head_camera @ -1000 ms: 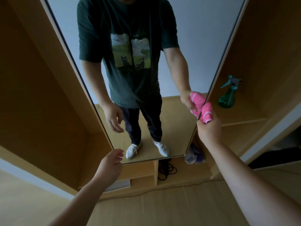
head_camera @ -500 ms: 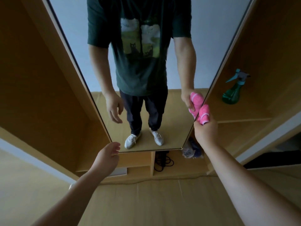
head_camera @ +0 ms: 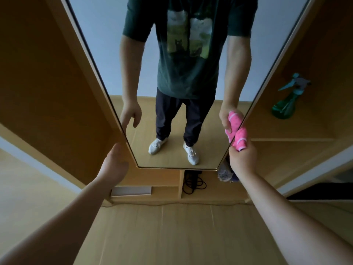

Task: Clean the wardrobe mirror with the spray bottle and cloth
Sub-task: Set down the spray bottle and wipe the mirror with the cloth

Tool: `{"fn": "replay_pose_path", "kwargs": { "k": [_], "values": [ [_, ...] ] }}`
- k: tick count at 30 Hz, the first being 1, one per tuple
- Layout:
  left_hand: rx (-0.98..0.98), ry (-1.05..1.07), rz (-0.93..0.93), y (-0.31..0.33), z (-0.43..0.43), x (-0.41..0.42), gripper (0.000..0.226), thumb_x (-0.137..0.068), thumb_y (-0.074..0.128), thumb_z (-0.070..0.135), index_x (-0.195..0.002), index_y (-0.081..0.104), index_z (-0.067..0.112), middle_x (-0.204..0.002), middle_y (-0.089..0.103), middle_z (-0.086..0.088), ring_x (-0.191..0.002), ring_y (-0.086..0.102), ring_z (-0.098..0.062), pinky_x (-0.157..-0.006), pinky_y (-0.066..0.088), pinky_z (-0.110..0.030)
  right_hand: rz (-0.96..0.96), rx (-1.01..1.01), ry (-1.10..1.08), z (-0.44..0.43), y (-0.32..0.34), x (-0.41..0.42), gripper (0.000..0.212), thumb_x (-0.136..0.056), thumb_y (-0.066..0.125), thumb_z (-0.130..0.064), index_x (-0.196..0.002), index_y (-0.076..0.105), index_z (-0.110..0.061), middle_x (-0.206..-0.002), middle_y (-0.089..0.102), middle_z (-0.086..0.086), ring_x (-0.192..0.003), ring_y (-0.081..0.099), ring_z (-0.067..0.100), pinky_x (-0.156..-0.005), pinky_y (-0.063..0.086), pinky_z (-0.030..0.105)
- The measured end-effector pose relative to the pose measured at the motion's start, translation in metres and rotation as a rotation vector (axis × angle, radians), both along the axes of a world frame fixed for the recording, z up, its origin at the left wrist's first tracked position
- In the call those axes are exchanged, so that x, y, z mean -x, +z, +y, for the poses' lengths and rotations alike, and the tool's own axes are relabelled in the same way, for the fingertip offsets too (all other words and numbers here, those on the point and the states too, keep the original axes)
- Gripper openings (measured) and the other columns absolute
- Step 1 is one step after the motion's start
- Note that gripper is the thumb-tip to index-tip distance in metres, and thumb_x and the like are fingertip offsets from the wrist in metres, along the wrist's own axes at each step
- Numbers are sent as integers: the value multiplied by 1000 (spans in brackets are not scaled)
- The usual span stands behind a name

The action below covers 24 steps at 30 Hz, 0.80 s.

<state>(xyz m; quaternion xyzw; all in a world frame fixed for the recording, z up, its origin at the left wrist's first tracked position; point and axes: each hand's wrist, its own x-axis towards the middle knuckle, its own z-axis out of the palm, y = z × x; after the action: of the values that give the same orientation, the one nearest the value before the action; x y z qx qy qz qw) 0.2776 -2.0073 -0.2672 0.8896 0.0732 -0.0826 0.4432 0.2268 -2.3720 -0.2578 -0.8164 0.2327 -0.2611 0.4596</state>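
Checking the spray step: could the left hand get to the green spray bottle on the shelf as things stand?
Probably not easily. The left hand is by the mirror's left edge; the spray bottle stands on the right-hand shelf, past the mirror and the right hand holding the pink cloth.

Wooden wardrobe shelf [head_camera: 298, 131] at right, bearing a green spray bottle [head_camera: 284, 108] upright; below, lower compartments [head_camera: 210, 196] holding a coiled black cable [head_camera: 193, 184] and a crumpled bundle [head_camera: 224, 173].

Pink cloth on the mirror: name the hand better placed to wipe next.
Right hand: it grips the pink cloth at the mirror's right edge. The left hand is empty by the left edge.
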Motion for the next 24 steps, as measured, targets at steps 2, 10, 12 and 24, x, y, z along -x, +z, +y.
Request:
{"fn": "replay_pose_path", "kwargs": {
  "k": [2,10,12,24],
  "values": [
    [0,-53,-30,1,-2,-7,75,-83,55,-5,-148,26,20,-143,42,-10,-130,42,-30,-102,43,-44,7,11,-6,0,-6,-1,20,-79,57,4,-97,61,-5,-72,55,-1,-65,52,20,-63,36,23],
    [126,-140,-91,-15,-7,-10,84,-82,50,-12,-148,22,31,-147,37,4,-139,30,-17,-109,33,-42,35,-15,-56,4,-32,-2,29,-81,56,4,-108,61,-7,-70,54,-11,-63,53,-1,-47,36,2],
    [134,-144,-106,-18,-5,-10,89,-79,51,-13,-147,21,35,-147,37,6,-138,31,-16,-109,34,-45,24,-25,-58,6,-37,-2,31,-80,56,5,-108,61,-8,-72,55,-11,-65,53,-3,-49,35,0],
    [130,-128,-158,-30,-8,-7,100,-72,47,-16,-145,17,46,-149,32,5,-139,28,-15,-104,38,-45,51,-68,-70,6,-80,-1,28,-80,54,6,-94,57,-18,-65,51,-11,-55,48,1,-53,35,18]
  ]
}}
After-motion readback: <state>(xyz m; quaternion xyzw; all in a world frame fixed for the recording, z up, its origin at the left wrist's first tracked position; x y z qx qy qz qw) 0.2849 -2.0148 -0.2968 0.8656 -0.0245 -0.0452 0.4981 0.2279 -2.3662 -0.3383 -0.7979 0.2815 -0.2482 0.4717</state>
